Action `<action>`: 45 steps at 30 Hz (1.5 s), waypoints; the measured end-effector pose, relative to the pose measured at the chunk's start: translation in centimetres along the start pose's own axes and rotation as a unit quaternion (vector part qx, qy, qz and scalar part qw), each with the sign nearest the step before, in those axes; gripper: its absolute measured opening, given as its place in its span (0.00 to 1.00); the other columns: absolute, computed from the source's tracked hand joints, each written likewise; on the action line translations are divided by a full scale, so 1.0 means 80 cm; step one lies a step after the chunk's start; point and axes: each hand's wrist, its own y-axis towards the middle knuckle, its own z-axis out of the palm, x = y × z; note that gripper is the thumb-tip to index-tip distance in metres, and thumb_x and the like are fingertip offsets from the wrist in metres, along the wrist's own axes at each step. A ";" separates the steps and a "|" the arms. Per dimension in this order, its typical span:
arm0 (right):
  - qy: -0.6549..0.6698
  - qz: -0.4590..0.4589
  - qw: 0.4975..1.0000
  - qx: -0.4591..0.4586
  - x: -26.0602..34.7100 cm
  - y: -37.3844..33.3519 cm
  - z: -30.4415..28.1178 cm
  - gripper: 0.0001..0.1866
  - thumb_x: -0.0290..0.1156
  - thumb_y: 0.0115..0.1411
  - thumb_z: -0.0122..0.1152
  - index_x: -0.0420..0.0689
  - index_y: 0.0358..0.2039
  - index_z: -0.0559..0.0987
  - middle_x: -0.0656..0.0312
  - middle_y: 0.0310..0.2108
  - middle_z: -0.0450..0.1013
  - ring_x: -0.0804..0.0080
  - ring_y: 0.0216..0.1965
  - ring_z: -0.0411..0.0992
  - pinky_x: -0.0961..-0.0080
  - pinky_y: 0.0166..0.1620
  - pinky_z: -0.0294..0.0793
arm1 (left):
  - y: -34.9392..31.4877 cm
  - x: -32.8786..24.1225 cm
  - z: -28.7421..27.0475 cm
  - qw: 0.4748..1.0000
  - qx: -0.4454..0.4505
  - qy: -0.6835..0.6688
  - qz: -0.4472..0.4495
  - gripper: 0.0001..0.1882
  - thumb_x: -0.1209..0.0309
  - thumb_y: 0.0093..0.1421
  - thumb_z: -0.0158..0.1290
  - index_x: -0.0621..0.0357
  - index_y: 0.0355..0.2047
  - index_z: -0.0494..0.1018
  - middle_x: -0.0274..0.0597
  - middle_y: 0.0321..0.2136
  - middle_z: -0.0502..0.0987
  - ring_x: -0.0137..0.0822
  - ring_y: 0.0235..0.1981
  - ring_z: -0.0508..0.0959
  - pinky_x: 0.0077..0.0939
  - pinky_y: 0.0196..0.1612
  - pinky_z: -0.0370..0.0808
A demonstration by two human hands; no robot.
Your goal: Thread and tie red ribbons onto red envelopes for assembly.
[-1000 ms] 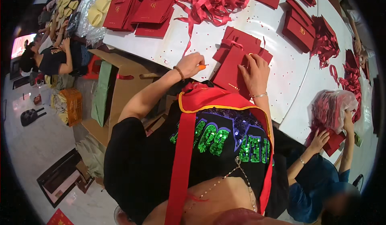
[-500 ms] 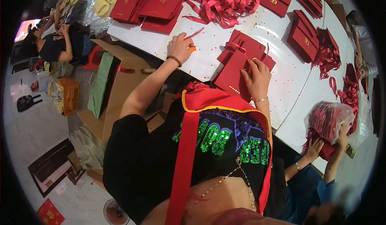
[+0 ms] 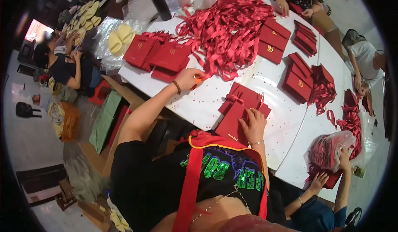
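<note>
My left hand (image 3: 188,79) is closed around a small orange object (image 3: 198,81) whose kind I cannot make out. It hovers at the near left edge of a big heap of red ribbons (image 3: 232,29). My right hand (image 3: 253,125) lies with fingers apart on a red paper gift bag (image 3: 230,122), its fingertips by the bag's top edge. A ribbon handle loops up from that bag, which overlaps other red bags (image 3: 261,101) beneath it. Left of the heap, just beyond my left hand, are stacked red bags (image 3: 170,57).
The white round table (image 3: 286,132) is sprinkled with small red dots. More red bags (image 3: 297,82) lie to the right. A co-worker's hands (image 3: 318,183) handle a plastic-wrapped red bundle (image 3: 329,149). A black cylinder (image 3: 161,6) stands at the back. Cardboard boxes (image 3: 97,155) sit at my left.
The view has tilted up, showing more of the table's far side. My left hand has moved toward the ribbon heap; the red strip it held no longer shows. My right hand stays on the bag.
</note>
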 end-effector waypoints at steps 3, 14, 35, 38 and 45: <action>-0.008 0.012 1.000 -0.016 -0.004 -0.005 -0.003 0.22 0.36 0.43 0.63 0.43 0.40 0.73 0.57 0.42 0.66 0.59 0.43 0.63 0.65 0.45 0.59 | 0.031 -0.014 -0.011 0.993 0.118 -0.007 -0.015 0.13 0.75 0.43 0.54 0.61 0.33 0.73 0.41 0.27 0.76 0.32 0.30 0.75 0.24 0.34 0.71; 0.020 0.033 0.999 -0.017 0.002 0.000 0.003 0.22 0.35 0.42 0.63 0.44 0.40 0.73 0.58 0.43 0.66 0.60 0.44 0.63 0.65 0.46 0.59 | 0.124 -0.029 -0.053 0.968 0.250 0.004 -0.037 0.10 0.78 0.48 0.54 0.64 0.31 0.67 0.35 0.20 0.71 0.24 0.17 0.70 0.18 0.19 0.67; 0.004 0.054 0.999 0.009 0.003 0.006 0.013 0.22 0.35 0.44 0.62 0.44 0.41 0.73 0.58 0.43 0.66 0.59 0.43 0.62 0.65 0.46 0.58 | 0.239 0.101 -0.147 0.977 -0.061 0.204 0.002 0.15 0.61 0.49 0.51 0.52 0.36 0.75 0.44 0.38 0.75 0.42 0.40 0.74 0.30 0.44 0.70; -0.001 0.058 0.998 0.001 -0.001 0.004 0.013 0.22 0.36 0.44 0.63 0.44 0.41 0.73 0.58 0.43 0.66 0.59 0.43 0.62 0.66 0.46 0.58 | 0.219 0.047 -0.050 0.981 0.088 0.173 -0.009 0.44 0.46 0.47 0.54 0.63 0.56 0.54 0.48 0.44 0.70 0.30 0.32 0.74 0.21 0.33 0.71; 0.003 0.045 0.999 0.007 0.003 0.003 0.015 0.22 0.36 0.44 0.62 0.45 0.41 0.73 0.57 0.42 0.66 0.60 0.44 0.63 0.66 0.46 0.58 | 0.239 0.052 0.047 0.988 -0.035 0.130 0.074 0.28 0.58 0.47 0.55 0.60 0.45 0.66 0.51 0.37 0.74 0.44 0.39 0.74 0.30 0.41 0.69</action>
